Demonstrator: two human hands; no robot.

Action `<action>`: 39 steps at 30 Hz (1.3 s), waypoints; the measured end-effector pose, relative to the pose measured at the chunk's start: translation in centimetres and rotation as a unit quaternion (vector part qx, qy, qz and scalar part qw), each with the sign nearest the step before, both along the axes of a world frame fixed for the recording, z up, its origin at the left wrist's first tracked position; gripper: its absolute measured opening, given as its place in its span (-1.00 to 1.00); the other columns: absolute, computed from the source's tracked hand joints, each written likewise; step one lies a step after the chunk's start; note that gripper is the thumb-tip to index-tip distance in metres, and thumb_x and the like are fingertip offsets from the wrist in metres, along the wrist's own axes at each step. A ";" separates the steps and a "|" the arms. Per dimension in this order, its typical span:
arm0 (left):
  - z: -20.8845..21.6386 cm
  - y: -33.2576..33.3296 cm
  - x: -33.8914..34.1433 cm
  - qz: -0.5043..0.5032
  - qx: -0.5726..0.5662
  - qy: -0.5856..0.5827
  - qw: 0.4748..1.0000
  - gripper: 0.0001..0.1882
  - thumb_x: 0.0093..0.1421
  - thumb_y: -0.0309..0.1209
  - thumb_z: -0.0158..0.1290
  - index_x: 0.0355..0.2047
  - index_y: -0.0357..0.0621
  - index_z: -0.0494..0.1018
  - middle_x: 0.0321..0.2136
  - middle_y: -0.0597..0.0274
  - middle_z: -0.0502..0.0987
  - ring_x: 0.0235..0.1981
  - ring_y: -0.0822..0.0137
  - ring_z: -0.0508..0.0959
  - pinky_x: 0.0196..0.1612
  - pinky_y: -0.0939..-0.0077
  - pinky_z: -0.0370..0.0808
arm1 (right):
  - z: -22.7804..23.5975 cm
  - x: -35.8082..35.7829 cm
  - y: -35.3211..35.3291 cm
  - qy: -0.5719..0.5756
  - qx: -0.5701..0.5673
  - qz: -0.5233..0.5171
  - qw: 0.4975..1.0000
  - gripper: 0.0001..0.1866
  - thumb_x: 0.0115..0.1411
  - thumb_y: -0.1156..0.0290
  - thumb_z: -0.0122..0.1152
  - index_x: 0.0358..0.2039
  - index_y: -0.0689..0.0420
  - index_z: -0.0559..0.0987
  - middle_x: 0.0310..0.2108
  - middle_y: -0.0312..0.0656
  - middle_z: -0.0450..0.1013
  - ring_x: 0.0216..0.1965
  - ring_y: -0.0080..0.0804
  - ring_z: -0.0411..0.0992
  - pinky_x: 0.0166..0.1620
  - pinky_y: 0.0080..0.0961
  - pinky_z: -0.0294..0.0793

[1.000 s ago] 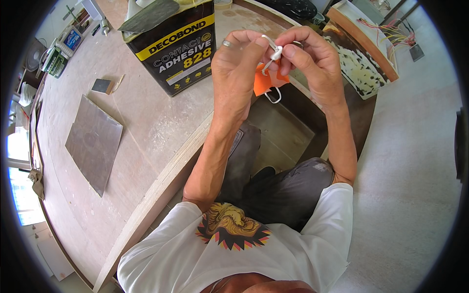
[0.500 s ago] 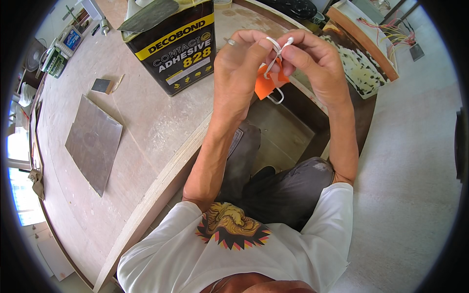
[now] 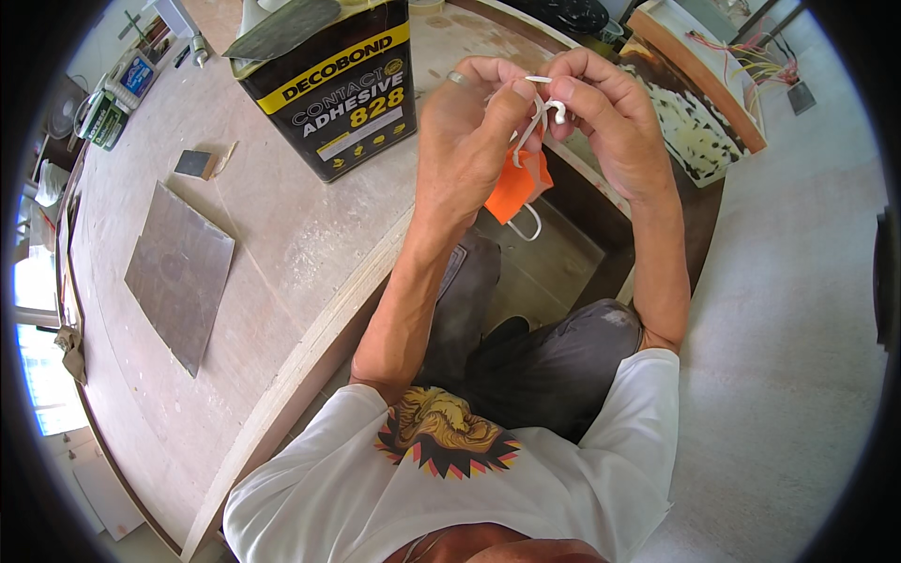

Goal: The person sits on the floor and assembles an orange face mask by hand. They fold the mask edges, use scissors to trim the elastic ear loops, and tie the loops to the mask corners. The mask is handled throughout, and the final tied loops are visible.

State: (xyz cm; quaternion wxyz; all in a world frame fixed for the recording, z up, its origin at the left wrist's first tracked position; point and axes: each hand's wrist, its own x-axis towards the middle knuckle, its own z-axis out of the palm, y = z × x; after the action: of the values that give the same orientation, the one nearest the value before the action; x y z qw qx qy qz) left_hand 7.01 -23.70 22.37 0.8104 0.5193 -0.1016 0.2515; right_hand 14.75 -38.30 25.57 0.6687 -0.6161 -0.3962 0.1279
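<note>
Both hands are raised in front of me, fingertips close together over a white cord (image 3: 539,117). My left hand (image 3: 460,136) pinches the cord between thumb and forefinger, and a ring shows on one finger. With thumb and fingers closed, my right hand (image 3: 621,127) grips the cord's other side, where a white end curls out. Below the fingers hangs an orange face mask (image 3: 511,194), the cord being its ear loop. Its other white loop (image 3: 531,225) dangles free at the bottom. Part of the mask is hidden behind my left hand.
A black and yellow rectangular tin (image 3: 328,103) stands on the workbench (image 3: 272,225) just left of my hands. A thin grey-brown sheet (image 3: 183,272) and a small dark block (image 3: 194,164) lie farther left. Plastic containers (image 3: 105,122) stand at the far left; loose wires (image 3: 737,61) show upper right.
The mask has swung down and slightly left, its lower loop with it. The cord between my fingertips has shifted, and its end now curls downward by my right thumb.
</note>
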 end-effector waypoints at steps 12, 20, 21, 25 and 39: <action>-0.2 0.0 0.2 -0.005 0.004 0.030 1.000 -0.77 0.38 -0.34 0.04 -0.19 -0.31 0.38 -0.50 0.26 0.52 -0.59 0.56 0.44 -0.52 0.68 0.37 | 0.2 1.0 -0.5 0.120 0.070 0.135 0.981 -0.86 0.30 0.51 0.17 -0.20 0.06 0.39 -0.26 -0.24 0.54 -0.46 -0.67 0.35 -0.41 -0.68 0.29; 0.0 0.3 -0.1 -0.013 -0.013 0.023 1.000 -0.78 0.38 -0.37 0.02 -0.19 -0.33 0.36 -0.44 0.22 0.56 -0.59 0.57 0.43 -0.52 0.68 0.37 | -0.6 1.0 -0.1 0.032 0.082 0.199 0.976 -0.72 0.22 0.65 0.16 -0.10 0.10 0.37 -0.12 -0.23 0.50 -0.26 -0.51 0.51 -0.28 -0.58 0.40; 0.2 0.3 -0.2 -0.011 -0.012 0.025 1.000 -0.79 0.37 -0.38 0.01 -0.19 -0.33 0.36 -0.44 0.22 0.56 -0.59 0.57 0.43 -0.52 0.69 0.37 | -0.6 1.0 0.0 0.020 0.079 0.193 0.978 -0.70 0.21 0.66 0.17 -0.10 0.10 0.37 -0.11 -0.23 0.50 -0.24 -0.50 0.52 -0.27 -0.58 0.41; 0.1 0.3 -0.1 -0.013 -0.023 0.020 0.999 -0.80 0.36 -0.40 0.00 -0.20 -0.34 0.35 -0.42 0.20 0.56 -0.58 0.57 0.44 -0.53 0.70 0.37 | -0.9 1.0 0.2 -0.011 0.084 0.184 0.979 -0.67 0.18 0.69 0.21 -0.10 0.11 0.37 -0.10 -0.24 0.50 -0.22 -0.48 0.54 -0.21 -0.54 0.47; 0.2 0.3 -0.3 -0.008 -0.007 0.014 1.000 -0.80 0.38 -0.39 0.00 -0.21 -0.34 0.36 -0.44 0.21 0.54 -0.58 0.55 0.45 -0.50 0.67 0.38 | -1.2 -0.1 1.4 -0.106 0.108 0.059 0.987 -0.82 0.28 0.60 0.26 -0.21 0.15 0.42 -0.26 -0.29 0.47 -0.24 -0.57 0.52 -0.19 -0.59 0.51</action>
State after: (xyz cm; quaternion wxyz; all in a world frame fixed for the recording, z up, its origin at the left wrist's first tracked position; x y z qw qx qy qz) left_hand 6.73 -23.39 22.61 0.8176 0.5159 -0.0930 0.2383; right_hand 14.60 -36.89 24.41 0.6765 -0.5263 -0.5120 0.0574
